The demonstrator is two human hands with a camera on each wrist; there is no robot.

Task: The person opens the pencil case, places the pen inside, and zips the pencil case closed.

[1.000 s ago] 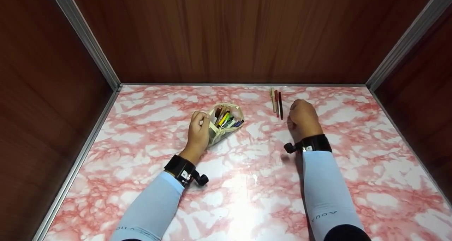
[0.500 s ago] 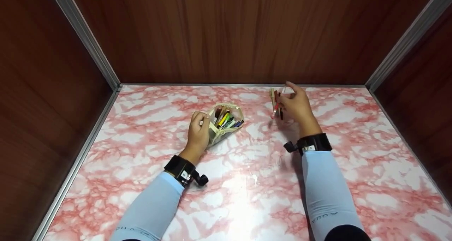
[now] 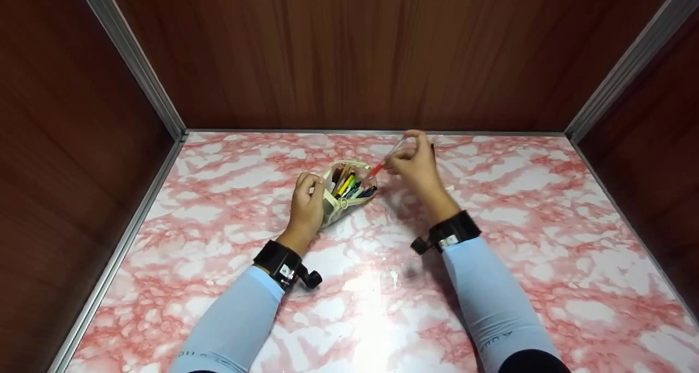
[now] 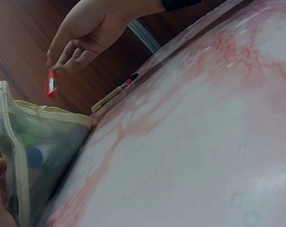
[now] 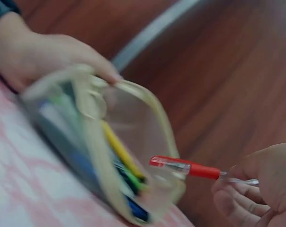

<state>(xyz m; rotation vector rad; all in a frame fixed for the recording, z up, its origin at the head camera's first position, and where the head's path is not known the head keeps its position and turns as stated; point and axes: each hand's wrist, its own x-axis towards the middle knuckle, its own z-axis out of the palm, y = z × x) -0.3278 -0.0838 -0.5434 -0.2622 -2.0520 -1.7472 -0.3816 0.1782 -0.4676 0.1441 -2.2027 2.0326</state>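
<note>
A mesh pencil pouch (image 3: 349,206) with a cream zipper edge stands unzipped, several pens and markers inside, a yellow one (image 5: 121,149) among them. My left hand (image 3: 308,198) grips its left rim between thumb and fingers. In my right hand (image 3: 418,168), thumb and fingers pinch a red-capped pen (image 5: 204,171) with a clear barrel. The pen slants down, its red end at the pouch opening in the right wrist view. Loose pens (image 4: 107,98) lie on the table beyond the pouch in the left wrist view; my right hand mostly hides them in the head view.
The table (image 3: 355,307) has a red and white marbled top. Dark wood-grain panels (image 3: 349,56) stand at its back and both sides, joined by grey metal strips (image 3: 134,56) at the corners.
My right hand rose from the table right of the loose pens, and a red-capped pen came into view in it. It carried the pen left to the pouch opening. My left hand stayed still.
</note>
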